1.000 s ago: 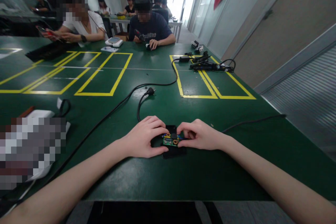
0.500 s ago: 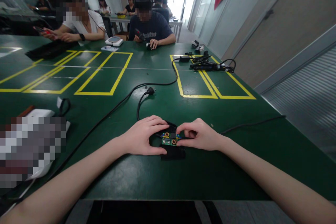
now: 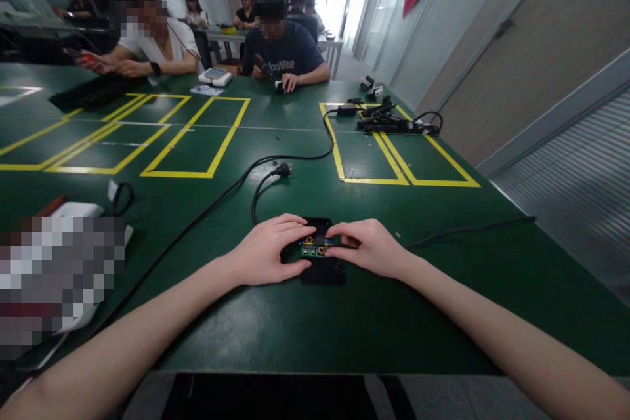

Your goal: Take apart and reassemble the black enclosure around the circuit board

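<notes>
A small black open case lies on the green table in front of me, with a green circuit board showing inside it. My left hand curls round the case's left side, fingers closed on it. My right hand grips the right side, its fingertips pinched at the board. A black cord with a plug runs from the case's far left up the table.
Yellow tape rectangles mark the table. A pile of black cables and adapters lies at the far right. A long black cable crosses on the right. Two people sit at the far edge. White items lie at left.
Both hands and the case have shifted slightly away from me on the table. My fingers have closed in tighter over the board.
</notes>
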`<control>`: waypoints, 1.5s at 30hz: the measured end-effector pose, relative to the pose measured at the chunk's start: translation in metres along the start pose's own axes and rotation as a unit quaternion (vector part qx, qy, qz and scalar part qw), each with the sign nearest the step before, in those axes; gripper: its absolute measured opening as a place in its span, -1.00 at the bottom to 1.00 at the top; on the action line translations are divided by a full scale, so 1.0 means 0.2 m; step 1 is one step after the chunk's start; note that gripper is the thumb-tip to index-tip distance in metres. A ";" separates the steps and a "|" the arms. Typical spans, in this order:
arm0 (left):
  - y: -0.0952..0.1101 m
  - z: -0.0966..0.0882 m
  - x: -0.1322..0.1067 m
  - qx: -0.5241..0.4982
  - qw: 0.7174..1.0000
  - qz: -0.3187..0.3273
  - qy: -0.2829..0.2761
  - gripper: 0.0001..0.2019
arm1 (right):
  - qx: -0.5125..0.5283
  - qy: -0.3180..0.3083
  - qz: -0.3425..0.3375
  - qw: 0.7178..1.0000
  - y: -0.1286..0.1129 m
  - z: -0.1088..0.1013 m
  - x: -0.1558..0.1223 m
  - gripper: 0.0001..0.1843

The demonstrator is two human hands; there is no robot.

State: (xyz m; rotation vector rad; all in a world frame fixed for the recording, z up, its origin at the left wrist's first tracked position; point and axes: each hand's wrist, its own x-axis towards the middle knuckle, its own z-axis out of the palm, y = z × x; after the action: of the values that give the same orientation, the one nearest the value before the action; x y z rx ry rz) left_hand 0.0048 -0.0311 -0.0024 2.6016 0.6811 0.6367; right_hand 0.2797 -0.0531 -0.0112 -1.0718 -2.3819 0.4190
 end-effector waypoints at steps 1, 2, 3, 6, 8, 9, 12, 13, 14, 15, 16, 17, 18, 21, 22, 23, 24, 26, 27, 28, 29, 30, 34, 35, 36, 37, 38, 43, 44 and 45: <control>0.00 0.00 0.00 -0.001 1.000 -0.003 0.006 -0.51 | -0.010 0.004 0.004 1.000 0.00 0.00 0.00 -0.69; 0.00 0.01 0.00 -0.003 1.000 -0.005 0.011 -0.53 | -0.017 0.009 0.009 1.000 0.00 0.00 0.01 -0.70; 0.00 0.01 0.00 -0.006 1.000 -0.007 0.014 -0.54 | -0.021 0.016 0.012 1.000 0.01 0.00 0.01 -0.70; -0.01 0.03 0.00 -0.016 1.000 -0.009 0.023 -0.53 | -0.019 0.036 0.009 0.999 0.00 0.00 0.02 -0.72; -0.01 0.03 -0.01 -0.023 0.999 -0.008 0.031 -0.51 | -0.008 0.043 0.004 0.999 0.00 0.01 0.02 -0.73; -0.02 0.03 -0.01 -0.027 0.999 -0.006 0.037 -0.51 | -0.001 0.044 0.004 0.999 0.00 0.01 0.02 -0.72; -0.01 0.02 -0.01 -0.032 0.998 -0.008 0.054 -0.55 | 0.017 0.053 0.011 0.998 0.01 0.02 0.02 -0.70; -0.01 0.01 0.00 -0.029 0.998 -0.012 0.060 -0.58 | 0.022 0.058 0.012 0.998 0.01 0.02 0.02 -0.70; 0.00 0.00 0.00 -0.023 0.997 -0.019 0.066 -0.62 | 0.027 0.063 0.011 0.998 0.01 0.02 0.02 -0.70; 0.00 0.00 0.00 -0.017 0.997 -0.028 0.073 -0.66 | 0.032 0.069 0.007 0.997 0.00 0.02 0.02 -0.70; 0.00 -0.01 0.00 -0.011 0.996 -0.038 0.080 -0.70 | 0.038 0.076 0.001 0.996 0.00 0.01 0.02 -0.71; 0.00 -0.01 0.00 -0.008 0.995 -0.048 0.085 -0.74 | 0.043 0.083 -0.007 0.996 -0.01 0.00 0.02 -0.71; 0.00 -0.02 0.00 -0.008 0.995 -0.057 0.087 -0.77 | 0.047 0.089 -0.015 0.995 -0.01 0.00 0.02 -0.72; -0.01 -0.02 0.00 -0.024 0.995 -0.062 0.079 -0.85 | 0.053 0.100 -0.036 0.993 -0.03 -0.03 0.01 -0.74; -0.01 -0.03 -0.01 -0.031 0.995 -0.058 0.076 -0.86 | 0.055 0.097 -0.045 0.993 -0.04 -0.03 0.01 -0.74; -0.01 -0.03 -0.01 -0.036 0.995 -0.051 0.074 -0.87 | 0.057 0.092 -0.054 0.993 -0.04 -0.04 0.01 -0.74; -0.01 -0.03 -0.01 -0.041 0.996 -0.041 0.068 -0.88 | 0.061 0.083 -0.063 0.993 -0.04 -0.04 0.00 -0.74; 0.00 -0.04 -0.02 -0.052 0.997 -0.020 0.049 -0.88 | 0.076 0.059 -0.069 0.993 -0.05 -0.05 0.00 -0.73; 0.00 -0.05 -0.02 -0.058 0.998 -0.010 0.037 -0.88 | 0.087 0.044 -0.065 0.993 -0.05 -0.05 -0.01 -0.72; 0.01 -0.05 -0.02 -0.063 0.998 -0.002 0.027 -0.88 | 0.103 0.030 -0.055 0.993 -0.05 -0.05 -0.01 -0.70; 0.02 -0.05 -0.03 -0.068 0.997 0.004 0.018 -0.88 | 0.120 0.015 -0.043 0.992 -0.05 -0.06 -0.01 -0.69; 0.03 -0.05 -0.03 -0.072 0.997 0.008 0.012 -0.88 | 0.138 0.003 -0.033 0.990 -0.06 -0.06 -0.01 -0.67; 0.05 -0.04 -0.03 -0.080 0.997 0.008 -0.015 -0.90 | 0.171 -0.025 -0.013 0.985 -0.06 -0.05 -0.02 -0.63; 0.05 -0.04 -0.03 -0.079 0.997 0.003 -0.022 -0.89 | 0.169 -0.030 -0.014 0.985 -0.06 -0.05 -0.02 -0.63; 0.05 -0.04 -0.02 -0.077 0.997 -0.004 -0.027 -0.89 | 0.164 -0.033 -0.016 0.986 -0.05 -0.04 -0.02 -0.63; 0.05 -0.04 -0.02 -0.072 0.997 -0.012 -0.032 -0.87 | 0.156 -0.037 -0.019 0.987 -0.05 -0.03 -0.02 -0.64; 0.05 -0.04 -0.02 -0.066 0.997 -0.020 -0.033 -0.86 | 0.147 -0.036 -0.021 0.988 -0.04 -0.03 -0.02 -0.65; 0.03 -0.04 -0.01 -0.018 0.997 -0.069 0.000 -0.85 | 0.081 -0.012 -0.010 0.997 -0.01 -0.04 -0.01 -0.73; 0.02 -0.04 -0.01 -0.010 0.997 -0.077 0.006 -0.85 | 0.075 -0.013 -0.009 0.997 0.00 -0.05 0.00 -0.75; 0.02 -0.04 0.00 -0.004 0.996 -0.083 0.011 -0.85 | 0.076 -0.016 -0.007 0.997 0.01 -0.06 0.00 -0.77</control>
State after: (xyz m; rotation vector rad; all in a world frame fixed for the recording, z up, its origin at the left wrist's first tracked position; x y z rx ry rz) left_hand 0.0017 -0.0331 0.0054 2.5010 0.8899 0.6147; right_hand 0.2878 -0.0514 -0.0019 -0.9868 -2.3417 0.6052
